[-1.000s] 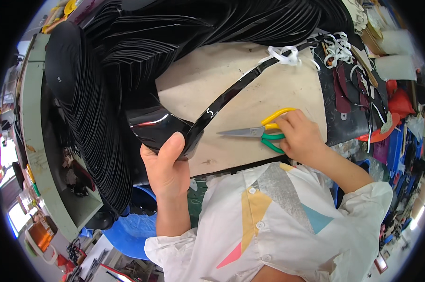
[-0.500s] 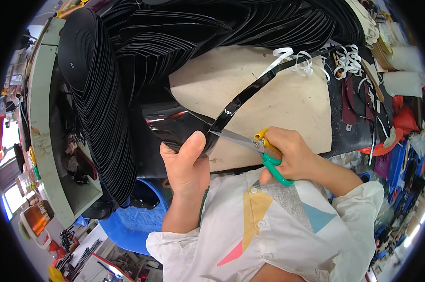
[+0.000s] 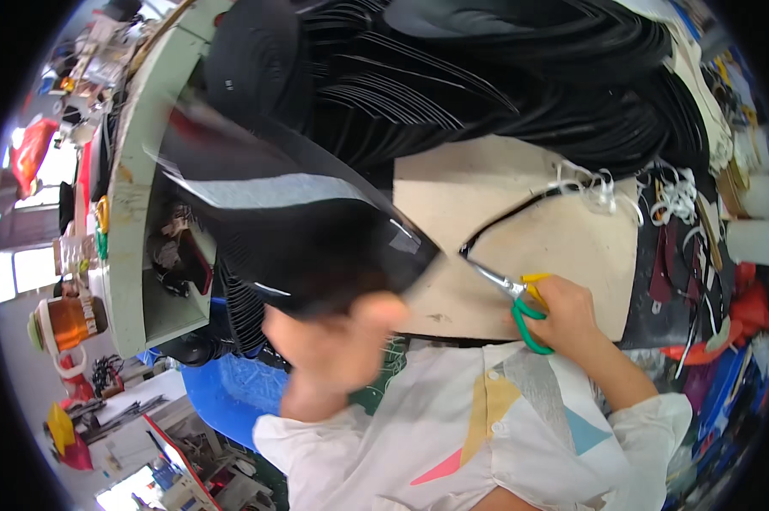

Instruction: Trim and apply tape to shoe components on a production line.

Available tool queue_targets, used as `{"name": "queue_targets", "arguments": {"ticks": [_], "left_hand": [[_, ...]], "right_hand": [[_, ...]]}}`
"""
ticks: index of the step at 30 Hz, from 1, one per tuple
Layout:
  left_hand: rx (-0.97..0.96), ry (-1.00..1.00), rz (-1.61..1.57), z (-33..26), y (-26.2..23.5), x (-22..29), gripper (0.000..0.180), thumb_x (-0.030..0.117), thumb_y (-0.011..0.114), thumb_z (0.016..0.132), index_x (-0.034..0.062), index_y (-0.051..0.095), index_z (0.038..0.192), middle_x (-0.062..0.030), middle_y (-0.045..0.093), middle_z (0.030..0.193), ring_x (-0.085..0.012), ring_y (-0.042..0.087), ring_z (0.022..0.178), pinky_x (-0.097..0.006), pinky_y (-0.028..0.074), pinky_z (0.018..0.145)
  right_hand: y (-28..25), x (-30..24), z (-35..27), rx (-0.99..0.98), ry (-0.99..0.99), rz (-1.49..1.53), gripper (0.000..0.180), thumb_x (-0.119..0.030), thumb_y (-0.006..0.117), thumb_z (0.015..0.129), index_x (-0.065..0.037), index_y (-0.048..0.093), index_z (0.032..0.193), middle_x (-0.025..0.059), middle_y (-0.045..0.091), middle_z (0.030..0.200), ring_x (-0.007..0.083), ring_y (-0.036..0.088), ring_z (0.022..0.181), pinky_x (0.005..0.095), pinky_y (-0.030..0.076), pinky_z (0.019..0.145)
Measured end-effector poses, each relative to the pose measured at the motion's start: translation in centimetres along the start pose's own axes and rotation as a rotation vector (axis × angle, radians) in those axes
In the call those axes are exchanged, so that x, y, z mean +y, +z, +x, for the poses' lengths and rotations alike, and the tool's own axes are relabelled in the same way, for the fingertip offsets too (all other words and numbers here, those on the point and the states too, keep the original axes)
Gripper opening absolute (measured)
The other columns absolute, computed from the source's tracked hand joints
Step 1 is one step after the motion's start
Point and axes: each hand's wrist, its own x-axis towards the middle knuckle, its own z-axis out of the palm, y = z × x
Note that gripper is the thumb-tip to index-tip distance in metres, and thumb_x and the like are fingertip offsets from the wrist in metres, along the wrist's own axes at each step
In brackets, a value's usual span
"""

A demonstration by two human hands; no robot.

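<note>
My left hand [image 3: 337, 341], smeared by motion, holds a glossy black sheet piece [image 3: 316, 247] raised over the left part of the work surface. Its fingers are partly hidden under the sheet. My right hand [image 3: 563, 315] is closed round scissors [image 3: 521, 291] with one yellow and one green handle loop. Their blades look nearly closed and point up and left. At the blade tips lies the near end of a thin black strip [image 3: 514, 211], which runs off to the upper right over a beige board [image 3: 563, 255], towards curled white ribbon [image 3: 601, 192].
Stacked black curved pieces [image 3: 486, 77] line the far side. Left stands a pale green open-fronted cabinet [image 3: 129, 255], with a blue tub [image 3: 231, 392] below it. Dark red strips [image 3: 662, 264] and more white ribbon [image 3: 675, 196] lie right of the board.
My left hand has swung the glossy black piece up and left, away from the scissors. The black strip now lies apart from that piece. The scissors have closed, and the view has shifted.
</note>
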Motion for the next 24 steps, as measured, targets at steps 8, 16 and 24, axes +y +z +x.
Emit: {"name": "queue_targets", "arguments": {"ticks": [8,16,24], "left_hand": [[-0.385,0.296,1.337,16.1,-10.3,-11.5,0.03,0.03,0.057,0.087,0.0009,0.065,0.084,-0.011,0.065,0.077,-0.0286,0.06,0.075,-0.043,0.035,0.094],[-0.146,0.439,0.814,18.2,-1.5,-9.5,0.025,0.027,0.066,0.08,0.0026,0.067,0.085,-0.0111,0.066,0.081,-0.0249,0.063,0.077,-0.035,0.045,0.082],[-0.459,0.043,0.339,22.9,20.1,-7.1,0.05,0.046,0.055,0.085,-0.001,0.066,0.073,-0.0187,0.059,0.062,-0.0253,0.058,0.057,-0.034,0.045,0.058]], "right_hand": [[-2.0,-1.5,1.9,-0.274,-0.244,-0.194,0.038,-0.018,0.075,0.061,-0.004,0.059,0.093,0.0096,0.058,0.085,0.0252,0.057,0.078,0.0359,0.047,0.065],[2.5,3.1,5.0,-0.35,-0.392,-0.028,0.019,-0.012,0.068,0.066,-0.005,0.059,0.081,0.0073,0.057,0.087,0.0259,0.053,0.091,0.0385,0.044,0.076],[-2.2,-0.6,7.6,0.023,-0.461,0.324,0.01,-0.007,0.07,0.068,-0.006,0.061,0.071,0.0042,0.06,0.074,0.0184,0.059,0.062,0.0282,0.047,0.053]]}}
